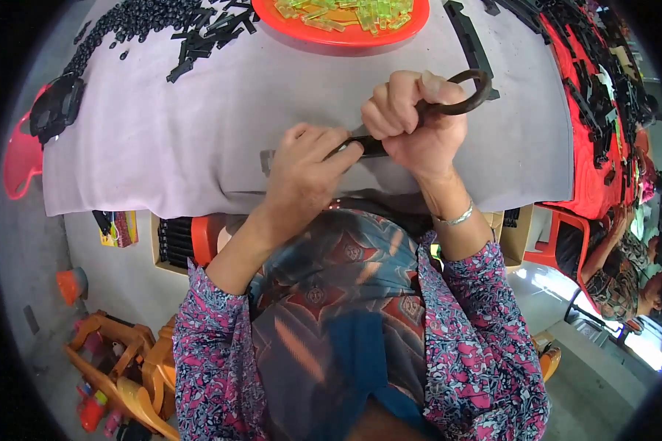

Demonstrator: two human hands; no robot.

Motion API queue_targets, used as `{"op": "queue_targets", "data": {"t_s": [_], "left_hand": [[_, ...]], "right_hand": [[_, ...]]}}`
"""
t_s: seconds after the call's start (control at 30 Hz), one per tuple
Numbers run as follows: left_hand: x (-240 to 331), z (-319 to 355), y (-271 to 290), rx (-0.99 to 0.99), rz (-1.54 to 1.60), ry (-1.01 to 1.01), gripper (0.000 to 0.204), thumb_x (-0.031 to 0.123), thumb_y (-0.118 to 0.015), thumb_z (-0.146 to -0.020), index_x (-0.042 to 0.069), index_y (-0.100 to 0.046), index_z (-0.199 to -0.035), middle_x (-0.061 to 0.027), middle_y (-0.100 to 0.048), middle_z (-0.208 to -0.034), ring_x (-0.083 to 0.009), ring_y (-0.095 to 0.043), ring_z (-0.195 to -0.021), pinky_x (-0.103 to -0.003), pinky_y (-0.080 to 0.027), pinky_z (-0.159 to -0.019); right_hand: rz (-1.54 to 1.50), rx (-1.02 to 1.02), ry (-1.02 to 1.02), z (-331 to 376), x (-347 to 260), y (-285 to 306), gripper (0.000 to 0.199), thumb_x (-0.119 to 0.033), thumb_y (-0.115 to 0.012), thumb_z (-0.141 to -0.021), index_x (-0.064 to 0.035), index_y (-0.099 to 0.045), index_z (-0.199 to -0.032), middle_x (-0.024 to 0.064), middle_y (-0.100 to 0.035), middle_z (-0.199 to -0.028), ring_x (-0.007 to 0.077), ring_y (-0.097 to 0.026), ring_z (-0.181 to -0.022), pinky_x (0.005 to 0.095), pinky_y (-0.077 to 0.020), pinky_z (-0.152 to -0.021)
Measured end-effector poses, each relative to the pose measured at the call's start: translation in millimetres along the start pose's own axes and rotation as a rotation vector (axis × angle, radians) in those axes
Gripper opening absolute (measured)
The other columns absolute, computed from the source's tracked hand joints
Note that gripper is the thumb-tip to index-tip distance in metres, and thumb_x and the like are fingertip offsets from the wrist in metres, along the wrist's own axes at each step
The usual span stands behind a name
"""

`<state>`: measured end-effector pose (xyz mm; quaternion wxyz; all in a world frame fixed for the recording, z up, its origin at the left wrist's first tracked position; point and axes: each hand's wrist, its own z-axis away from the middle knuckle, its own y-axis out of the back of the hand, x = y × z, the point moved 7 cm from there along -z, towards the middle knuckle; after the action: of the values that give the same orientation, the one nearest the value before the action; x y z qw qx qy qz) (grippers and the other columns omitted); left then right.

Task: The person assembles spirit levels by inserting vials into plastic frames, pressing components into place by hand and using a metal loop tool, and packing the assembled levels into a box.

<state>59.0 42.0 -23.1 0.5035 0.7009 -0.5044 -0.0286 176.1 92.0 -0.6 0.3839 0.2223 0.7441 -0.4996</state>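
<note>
My right hand (423,121) is closed in a fist round a dark tool with a ring-shaped end (480,94); the loop sticks out past my thumb. My left hand (309,165) pinches a black elongated part (371,145), which spans the gap between my two hands. Its far ends are hidden in my fingers, and I cannot tell whether it joins the ring tool. Just left of my left hand, a small greyish translucent piece (267,160) shows at the cloth. Both hands are over the near edge of the cloth-covered table (176,140).
A red plate (316,33) holds yellow-green translucent pieces at the far side. Small black parts (151,22) and black strips (206,37) lie far left. A long black strip (471,44) lies far right. A red cloth (585,147) bears more black parts; another person (618,279) sits beyond.
</note>
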Motion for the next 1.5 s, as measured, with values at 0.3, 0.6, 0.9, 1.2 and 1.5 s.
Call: {"op": "queue_targets", "data": {"t_s": [0.3,0.6,0.9,1.2,1.5], "left_hand": [[-1.0,0.1,-1.1,0.020,-0.021,-0.038,0.025,0.005,-0.061,-0.079,0.007,-0.068,-0.104,-0.0055,-0.062,-0.106,-0.0225,-0.061,-0.100,-0.041,-0.041,-0.091],[0.5,0.9,0.1,0.048,-0.019,-0.035,0.024,0.006,-0.065,-0.077,0.005,-0.068,-0.101,-0.0064,-0.063,-0.104,-0.0239,-0.062,-0.097,-0.040,-0.042,-0.088],[0.3,0.1,-3.1,0.034,-0.037,-0.012,0.021,0.007,-0.068,-0.079,0.009,-0.066,-0.100,-0.0061,-0.062,-0.102,-0.0252,-0.061,-0.093,-0.039,-0.042,-0.086],[-1.3,-1.4,-4.4,0.050,-0.065,-0.028,0.026,0.005,-0.068,-0.074,0.010,-0.068,-0.100,-0.0061,-0.063,-0.100,-0.0252,-0.061,-0.089,-0.040,-0.044,-0.083],[-2.3,-0.9,-5.7,0.044,-0.067,-0.013,0.028,0.003,-0.067,-0.071,0.009,-0.068,-0.098,-0.0061,-0.063,-0.099,-0.0249,-0.061,-0.089,-0.040,-0.045,-0.083]], "right_hand": [[0.239,0.023,0.023,-3.5,1.7,-3.6,0.050,-0.043,-0.042,-0.094,-0.0093,-0.033,-0.058,-0.0025,-0.026,-0.052,0.0102,-0.017,-0.048,0.0303,-0.0156,-0.046],[0.441,-0.037,0.120,3.1,6.0,-13.3,0.056,-0.052,-0.044,-0.094,-0.0101,-0.032,-0.058,-0.0035,-0.025,-0.053,0.0097,-0.020,-0.047,0.0296,-0.0164,-0.045],[0.028,-0.013,0.022,3.3,-3.1,6.7,0.050,-0.042,-0.036,-0.099,-0.0118,-0.031,-0.060,-0.0030,-0.025,-0.055,0.0109,-0.023,-0.050,0.0290,-0.0198,-0.048],[-0.082,-0.075,0.041,5.1,-10.5,17.7,0.060,-0.059,-0.040,-0.096,-0.0107,-0.034,-0.062,-0.0036,-0.028,-0.056,0.0106,-0.019,-0.051,0.0290,-0.0179,-0.047],[-0.112,-0.027,-0.007,3.2,-1.8,18.5,0.051,-0.049,-0.040,-0.094,-0.0104,-0.034,-0.061,-0.0027,-0.027,-0.055,0.0113,-0.019,-0.050,0.0298,-0.0178,-0.047]]}}
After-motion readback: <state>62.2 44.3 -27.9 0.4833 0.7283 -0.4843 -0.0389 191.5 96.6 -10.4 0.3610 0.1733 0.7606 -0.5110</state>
